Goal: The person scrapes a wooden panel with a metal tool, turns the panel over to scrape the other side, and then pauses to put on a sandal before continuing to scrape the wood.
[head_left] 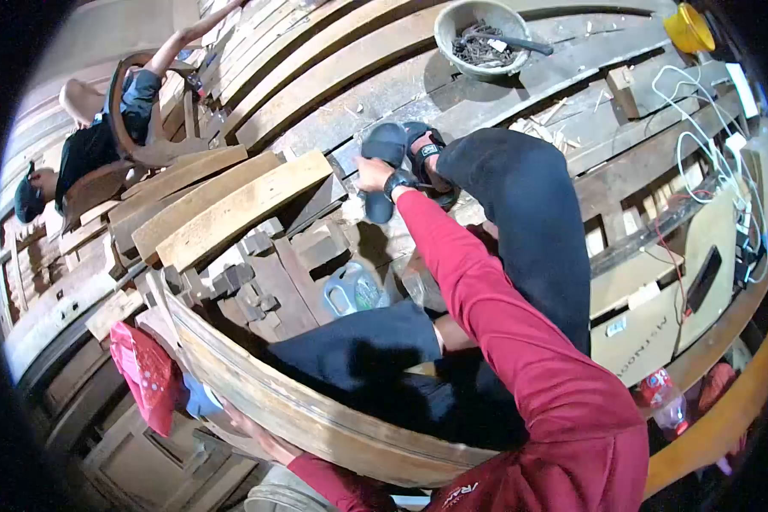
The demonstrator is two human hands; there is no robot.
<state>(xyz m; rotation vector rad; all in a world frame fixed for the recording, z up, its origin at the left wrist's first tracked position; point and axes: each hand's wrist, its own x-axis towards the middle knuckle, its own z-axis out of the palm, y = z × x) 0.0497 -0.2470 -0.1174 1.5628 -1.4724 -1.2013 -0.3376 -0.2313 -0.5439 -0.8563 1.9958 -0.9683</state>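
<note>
My right hand [374, 174], with a black watch on its wrist, is closed over the middle of a dark sandal [386, 143]. Beside it, my foot wears another dark strapped sandal [425, 141]. Along the outer side of a long curved wooden board [316, 418] lies my left hand [260, 435], its fingers stretched out and partly hidden by the board's edge. The board runs across in front of my bent leg. Near my left fingertips are a blue cloth [201, 399] and a red spotted cloth [145, 375].
Curved wooden pieces [243, 213] are stacked ahead. A plastic jug [354, 288] stands by my knee. A basin [482, 38] holds dark bits and a knife. A yellow bucket [689, 30], white cables [700, 128] and a bottle [664, 399] are rightward. Another person [102, 136] works at upper left.
</note>
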